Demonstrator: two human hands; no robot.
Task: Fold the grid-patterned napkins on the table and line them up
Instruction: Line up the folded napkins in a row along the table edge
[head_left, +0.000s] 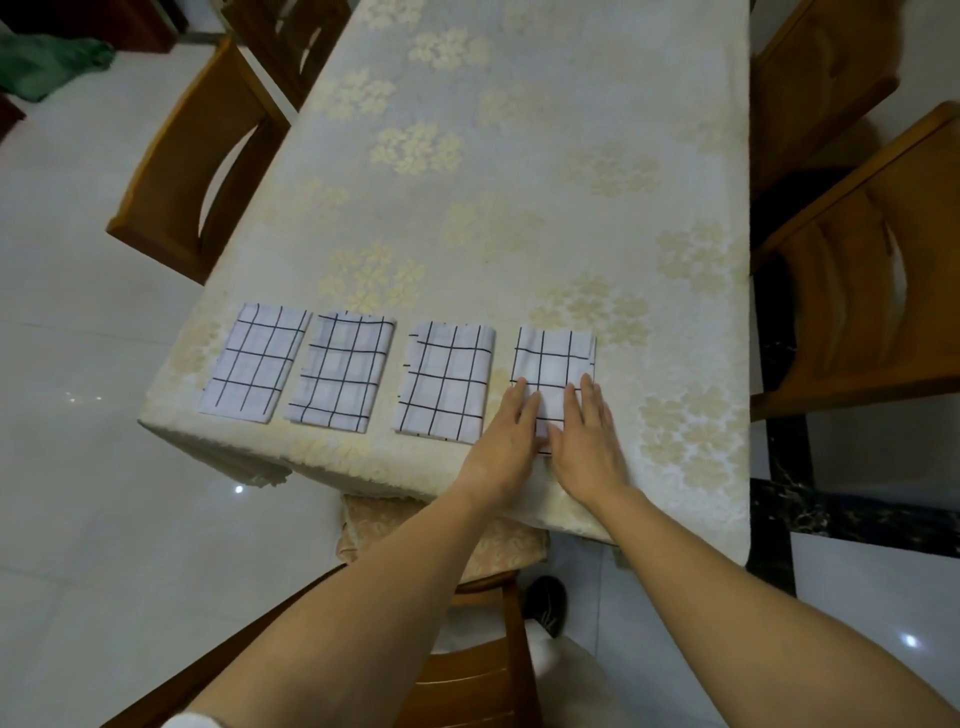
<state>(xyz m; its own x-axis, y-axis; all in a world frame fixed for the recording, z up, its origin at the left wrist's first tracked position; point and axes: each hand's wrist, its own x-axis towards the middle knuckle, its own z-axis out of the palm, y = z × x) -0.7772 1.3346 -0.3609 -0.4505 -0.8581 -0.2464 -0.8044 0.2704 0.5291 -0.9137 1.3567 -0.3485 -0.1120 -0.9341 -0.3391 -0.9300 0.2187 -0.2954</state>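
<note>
Head view. Left hand and right hand lie flat side by side, fingers straight, palms down. Neither grips anything; both press on the near end of the rightmost napkin.

Task items: four grid-patterned napkins, all folded into narrow rectangles, set in a row along the near edge of the table.
- Far-left napkin and second napkin: close together, nearly touching at the top corners.
- Third napkin: a wider gap on either side of it.
- Rightmost: sits a little further from the near edge than the third, and shows a slight step at its far right corner where the layers do not meet.

Step in hand, as judged: flattening and seating the last fold; the task looks close to done.

Next move calls for: a light slide under flat palms to even the gaps and bring the near edges to one line, without dragging the layers apart.

Surface: cream tablecloth with pale flower clusters, draped over the edge. It may creep under a push.

Room: wooden chairs on the left and the right, glossy white floor tiles, a green cloth on the floor far left.
</note>
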